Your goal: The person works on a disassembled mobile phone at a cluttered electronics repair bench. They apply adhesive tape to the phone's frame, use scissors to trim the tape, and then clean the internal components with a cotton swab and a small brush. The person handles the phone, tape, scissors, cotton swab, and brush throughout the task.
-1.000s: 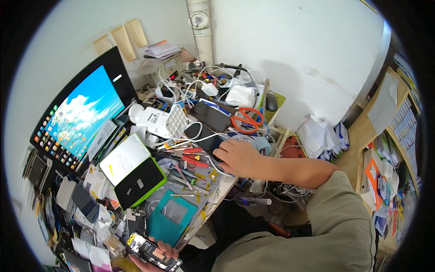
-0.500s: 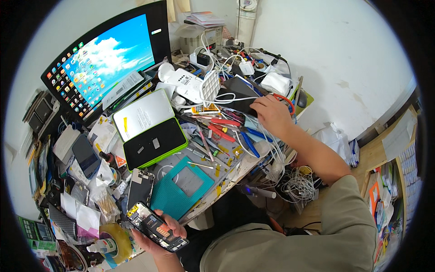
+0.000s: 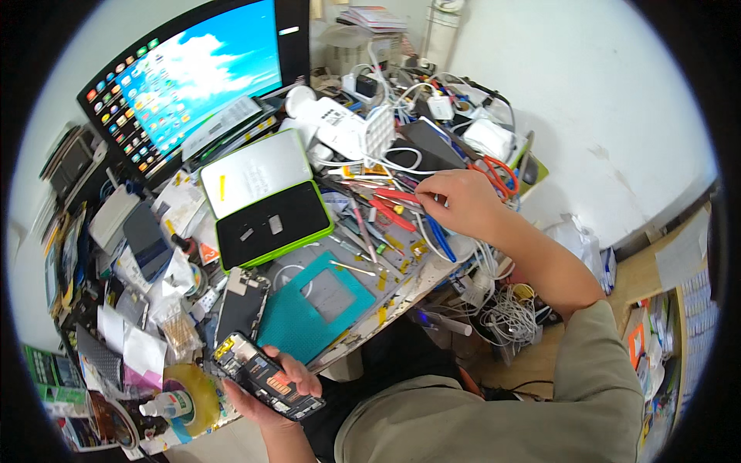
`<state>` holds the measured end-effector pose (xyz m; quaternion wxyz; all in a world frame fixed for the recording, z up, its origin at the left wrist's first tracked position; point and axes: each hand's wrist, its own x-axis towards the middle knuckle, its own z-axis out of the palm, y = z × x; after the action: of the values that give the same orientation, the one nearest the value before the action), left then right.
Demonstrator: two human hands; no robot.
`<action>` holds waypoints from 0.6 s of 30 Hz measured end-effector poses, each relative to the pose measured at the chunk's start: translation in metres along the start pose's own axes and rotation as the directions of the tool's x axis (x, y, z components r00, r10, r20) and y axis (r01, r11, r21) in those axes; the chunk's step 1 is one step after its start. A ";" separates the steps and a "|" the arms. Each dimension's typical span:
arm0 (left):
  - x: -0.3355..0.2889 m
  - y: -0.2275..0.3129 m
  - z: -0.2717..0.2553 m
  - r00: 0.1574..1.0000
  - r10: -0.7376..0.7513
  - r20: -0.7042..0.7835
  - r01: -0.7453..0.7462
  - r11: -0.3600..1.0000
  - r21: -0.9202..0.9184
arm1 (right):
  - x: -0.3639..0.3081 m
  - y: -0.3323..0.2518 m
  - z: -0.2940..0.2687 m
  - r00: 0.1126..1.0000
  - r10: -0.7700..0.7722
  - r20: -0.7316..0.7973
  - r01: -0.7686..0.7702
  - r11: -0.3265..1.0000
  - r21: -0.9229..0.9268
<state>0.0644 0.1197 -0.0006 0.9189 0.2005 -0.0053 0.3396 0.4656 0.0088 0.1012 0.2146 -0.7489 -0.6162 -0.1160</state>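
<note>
My left hand [image 3: 256, 407] is closed around an opened phone [image 3: 270, 378], back cover off, with its dark battery and inner parts facing up. It is held over the table's near edge. Beside it lies a separate phone screen [image 3: 241, 307], its inner side up. My right hand [image 3: 465, 204] hovers over the tool pile at the table's right side, fingers curled in; what they pinch, if anything, is hidden. Close to its fingertips are red-handled pliers [image 3: 392, 215] and blue-handled pliers [image 3: 441, 239]. Just beyond the hand are orange-handled scissors [image 3: 500, 177].
A teal mat [image 3: 287, 330] with a cut-out window lies near the front edge, a cotton swab [image 3: 353, 268] beside it. Behind it is an open green-rimmed case [image 3: 270, 225] with small metal pieces. A monitor [image 3: 204, 73] stands at back left. Tangled white cables [image 3: 513, 316] hang at right.
My right hand has drawn back toward me and left, away from the dark box and closer to the pliers. The left hand still holds the phone. The whole view has shifted slightly.
</note>
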 end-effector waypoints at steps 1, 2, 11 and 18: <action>0.001 0.000 0.002 1.000 -0.005 0.010 0.004 0.999 0.053 | 0.008 -0.010 -0.001 1.000 0.025 0.017 -0.026 0.997 0.068; 0.003 -0.001 0.004 1.000 -0.010 0.019 0.008 0.994 0.107 | 0.016 -0.018 0.001 0.998 0.049 0.037 -0.053 0.989 0.134; -0.004 -0.001 -0.008 0.996 0.000 0.089 0.007 0.997 -0.072 | 0.092 -0.122 0.059 0.824 -0.548 0.145 0.467 0.801 0.373; 0.001 -0.001 -0.002 0.986 -0.044 0.159 0.052 0.998 -0.044 | 0.115 -0.189 0.101 0.523 -0.804 0.283 0.707 0.595 0.383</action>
<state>0.0654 0.1198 -0.0030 0.9281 0.2047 -0.0816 0.3000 0.2974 0.1846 0.0960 0.0830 -0.3810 -0.9200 0.0385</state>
